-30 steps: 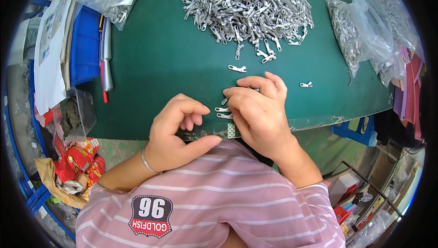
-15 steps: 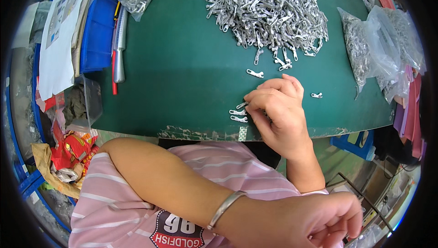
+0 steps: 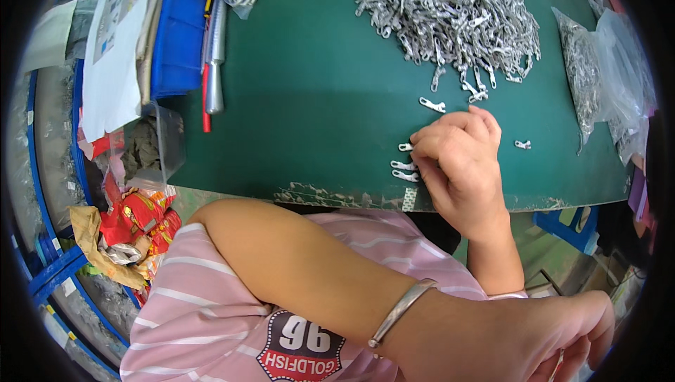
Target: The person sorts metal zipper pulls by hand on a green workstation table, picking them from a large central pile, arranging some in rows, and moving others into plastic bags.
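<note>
My right hand [image 3: 460, 157] is low over the green tabletop, its thumb and forefinger closed at the end of a small silver zipper pull [image 3: 405, 147]. Two more zipper pulls [image 3: 403, 165] lie side by side just nearer to me, close to the thumb. Beyond the knuckles rests a single pull [image 3: 432, 105], and another [image 3: 522, 144] is off to the right. A large heap of such pulls [image 3: 450, 13] covers the far middle. My left arm, with a silver bangle, crosses my lap; the left hand [image 3: 541, 340] is at the lower right, fingers curled, their contents mostly hidden.
Clear bags of metal pieces [image 3: 580, 66] stand on the right. A blue bin [image 3: 179, 37], a red pen [image 3: 206, 101] and a silver-handled tool [image 3: 215, 87] lie on the left. The worn table edge [image 3: 337, 197] runs before me; a blue stool [image 3: 569, 227] is below, right.
The whole view has shifted, moving the scene rightward. The pull at my right fingertips has turned to lie more nearly parallel with the two nearer ones. My left hand stays curled, farther right in view.
</note>
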A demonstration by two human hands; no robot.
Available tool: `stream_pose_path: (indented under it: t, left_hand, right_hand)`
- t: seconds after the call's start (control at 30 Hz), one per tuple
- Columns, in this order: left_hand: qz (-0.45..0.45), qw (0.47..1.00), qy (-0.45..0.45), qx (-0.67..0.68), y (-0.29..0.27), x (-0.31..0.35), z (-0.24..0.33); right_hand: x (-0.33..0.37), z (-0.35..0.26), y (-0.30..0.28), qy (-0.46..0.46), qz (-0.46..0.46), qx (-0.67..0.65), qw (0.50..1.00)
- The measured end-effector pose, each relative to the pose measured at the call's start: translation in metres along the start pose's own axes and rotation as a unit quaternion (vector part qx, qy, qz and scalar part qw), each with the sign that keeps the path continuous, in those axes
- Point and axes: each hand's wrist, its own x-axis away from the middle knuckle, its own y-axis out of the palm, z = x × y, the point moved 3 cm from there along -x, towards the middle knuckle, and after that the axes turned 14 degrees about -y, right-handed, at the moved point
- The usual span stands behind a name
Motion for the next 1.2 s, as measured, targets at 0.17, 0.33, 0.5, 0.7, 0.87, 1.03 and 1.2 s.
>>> stream_pose_path:
  t: [0.17, 0.33, 0.5, 0.7, 0.87, 1.03, 1.2]
  left_hand:
    - [0.082, 0.986, 0.060, -0.131, -0.012, 0.013, 0.002]
    - [0.376, 0.798, 0.150, -0.447, -0.060, 0.079, 0.015]
    - [0.542, 0.477, 0.118, -0.682, -0.094, 0.137, -0.001]
    - [0.508, 0.372, 0.034, -0.776, -0.103, 0.132, -0.032]
    - [0.494, 0.363, 0.025, -0.789, -0.107, 0.131, -0.040]
    - [0.491, 0.360, 0.015, -0.793, -0.106, 0.130, -0.040]
    - [0.516, 0.369, 0.067, -0.770, -0.108, 0.132, -0.040]
  right_hand:
    - [0.000, -0.002, 0.002, 0.001, 0.026, -0.008, 1.000]
    - [0.017, 0.007, -0.004, 0.037, 0.133, 0.026, 0.990]
    - [0.025, 0.001, -0.016, 0.029, 0.074, 0.010, 0.997]
    - [0.026, -0.014, -0.001, 0.008, 0.014, -0.011, 1.000]
    - [0.014, -0.002, -0.015, 0.043, 0.053, 0.063, 0.996]
    - [0.000, 0.023, -0.002, 0.023, 0.086, 0.069, 0.994]
    - [-0.001, 0.012, -0.003, 0.000, 0.030, 0.042, 0.999]
